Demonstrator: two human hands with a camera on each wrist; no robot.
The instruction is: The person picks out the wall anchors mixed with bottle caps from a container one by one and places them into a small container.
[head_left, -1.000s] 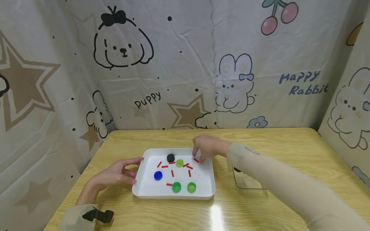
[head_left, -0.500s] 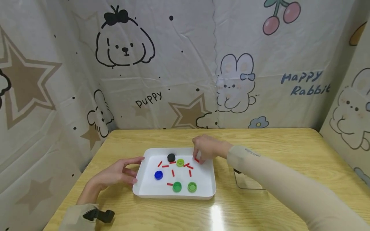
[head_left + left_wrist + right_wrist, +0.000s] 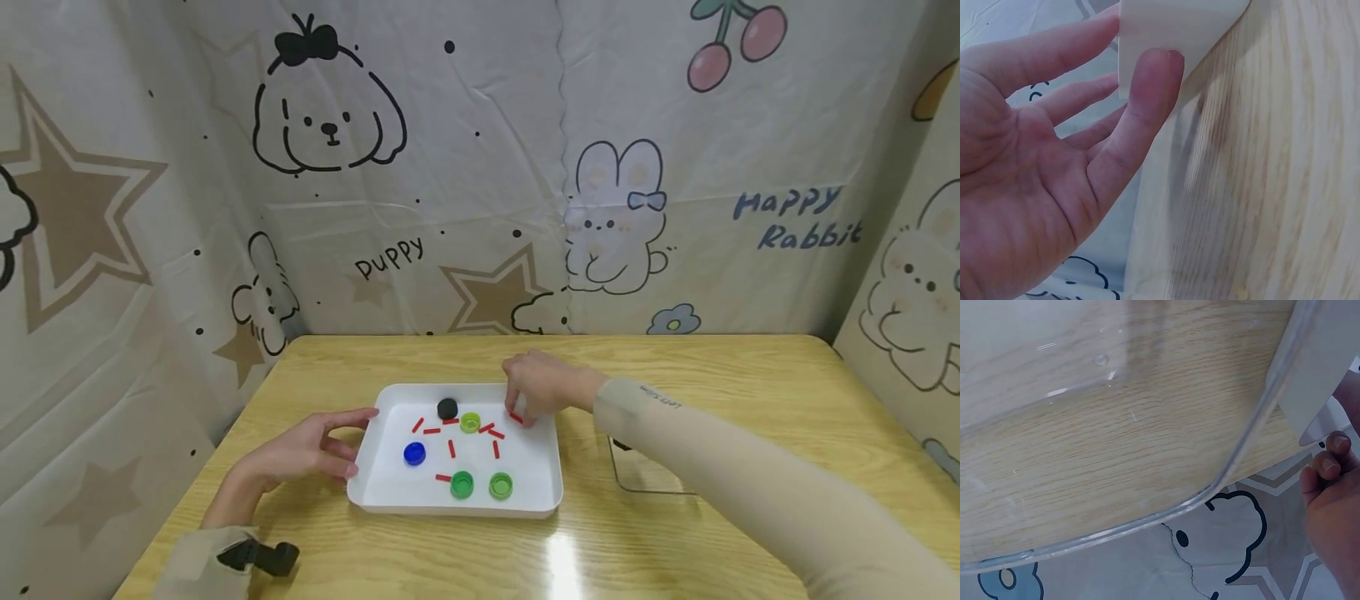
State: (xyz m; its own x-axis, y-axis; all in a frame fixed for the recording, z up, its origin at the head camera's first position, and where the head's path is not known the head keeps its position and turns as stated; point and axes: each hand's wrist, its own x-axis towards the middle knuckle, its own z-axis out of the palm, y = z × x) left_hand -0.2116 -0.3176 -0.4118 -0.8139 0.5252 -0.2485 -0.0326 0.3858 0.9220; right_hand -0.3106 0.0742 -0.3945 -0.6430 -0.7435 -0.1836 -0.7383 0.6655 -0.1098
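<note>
A white tray (image 3: pixel 405 493) lies on the table with several short red sticks (image 3: pixel 452 448) scattered over it. Among them are a black cap (image 3: pixel 447 408), a blue cap (image 3: pixel 414 453), a yellow-green cap (image 3: pixel 470 423), a green cap (image 3: pixel 462 484) and a light green cap (image 3: pixel 501 486). My left hand (image 3: pixel 300 452) rests its spread fingers and thumb against the tray's left side, thumb on the outer wall in the left wrist view. At the far right corner my right hand (image 3: pixel 546 385) reaches down and pinches a red stick (image 3: pixel 516 417); the right wrist view hides this stick.
A clear plastic box (image 3: pixel 652 479) stands right of the tray, partly covered by my right forearm; its rim (image 3: pixel 1179 511) crosses the right wrist view. A printed curtain (image 3: pixel 480 167) hangs behind the wooden table (image 3: pixel 360 558).
My right fingers have drawn closer together around the red stick at the tray's far right corner. The left hand keeps its place, and the whole view has shifted slightly.
</note>
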